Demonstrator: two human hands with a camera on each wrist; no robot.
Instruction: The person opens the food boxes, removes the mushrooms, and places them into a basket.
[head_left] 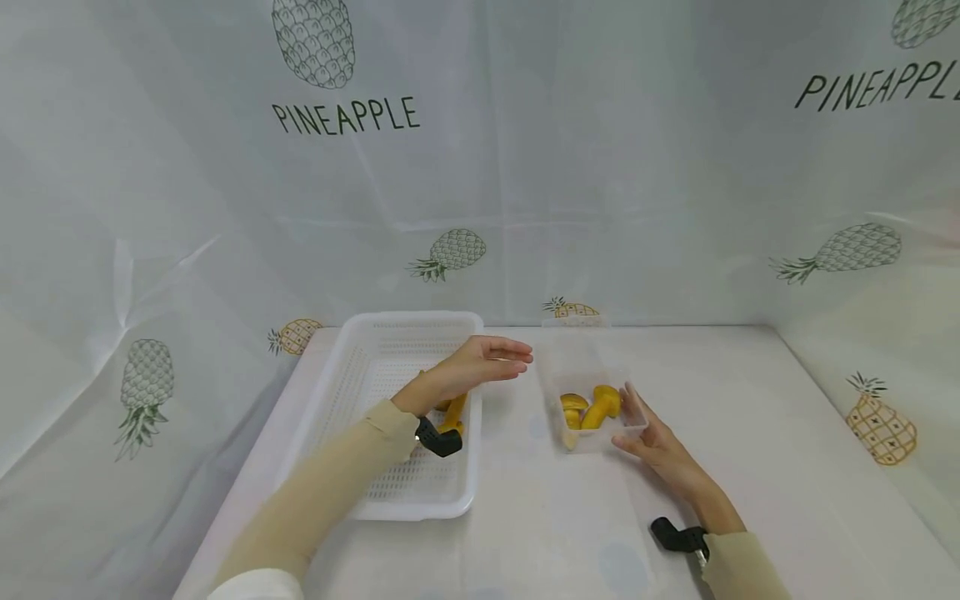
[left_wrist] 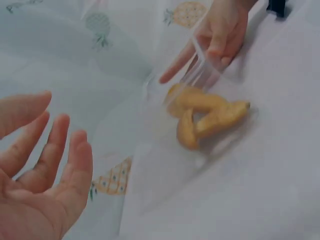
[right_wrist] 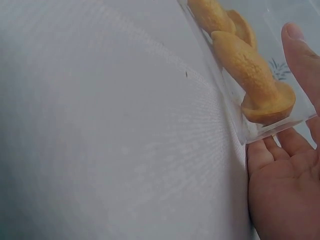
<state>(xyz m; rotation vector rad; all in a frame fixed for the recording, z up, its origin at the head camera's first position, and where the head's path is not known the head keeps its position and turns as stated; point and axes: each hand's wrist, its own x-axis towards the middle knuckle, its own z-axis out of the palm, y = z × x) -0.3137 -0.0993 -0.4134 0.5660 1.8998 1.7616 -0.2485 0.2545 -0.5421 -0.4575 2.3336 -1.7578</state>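
My left hand (head_left: 480,367) hovers over the right rim of a white plastic basket (head_left: 472,475), its fingers loosely extended with nothing in them. Beneath that wrist, yellow-brown mushrooms (head_left: 454,412) lie in the basket, partly hidden by the arm. To the right stands a clear plastic box (head_left: 596,443) with its lid (head_left: 570,350) hinged back. Two yellow mushrooms (right_wrist: 250,70) lie inside, stems and caps showing. My right hand (head_left: 663,450) holds the box at its right end, thumb at the near side and fingers at the far side.
A pale tablecloth (head_left: 540,533) covers the table. Behind and at the sides hang white curtains (head_left: 637,167) printed with pineapples. Black wrist cameras (head_left: 438,437) sit on both wrists.
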